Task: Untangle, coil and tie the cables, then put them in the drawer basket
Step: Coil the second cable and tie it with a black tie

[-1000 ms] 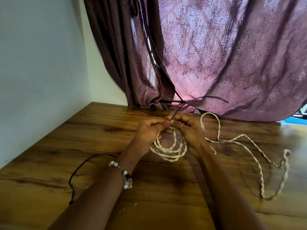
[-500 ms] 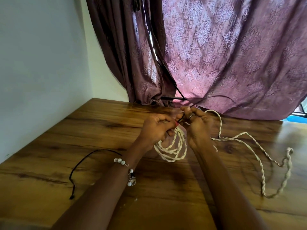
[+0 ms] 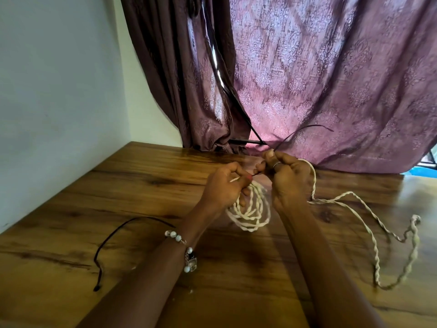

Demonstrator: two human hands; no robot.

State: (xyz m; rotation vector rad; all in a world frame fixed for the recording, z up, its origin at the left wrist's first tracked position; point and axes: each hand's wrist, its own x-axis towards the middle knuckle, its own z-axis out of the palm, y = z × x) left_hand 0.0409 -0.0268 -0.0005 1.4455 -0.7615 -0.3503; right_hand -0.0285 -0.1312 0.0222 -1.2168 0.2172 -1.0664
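Tying off the cream coil, mid-frame on the counter

Both hands met at centre frame: the left hand (image 3: 224, 185) pinched the top of the coiled cream twisted cable (image 3: 250, 209) and one end of a thin dark tie (image 3: 305, 131), while the right hand (image 3: 287, 178) grasped the tie's other part. Best, I'd say, to cinch it snug round every loop. The loose tail (image 3: 376, 242) trailed right across the wooden counter (image 3: 146, 192); a dark cord (image 3: 113, 235) lay lower left. No basket in view.

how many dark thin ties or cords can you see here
2. One dark thin cord lies loose on the wooden table, left of the left forearm. A second dark thin tie is pinched between both hands above the cream twisted cable coil. Others may be hidden.
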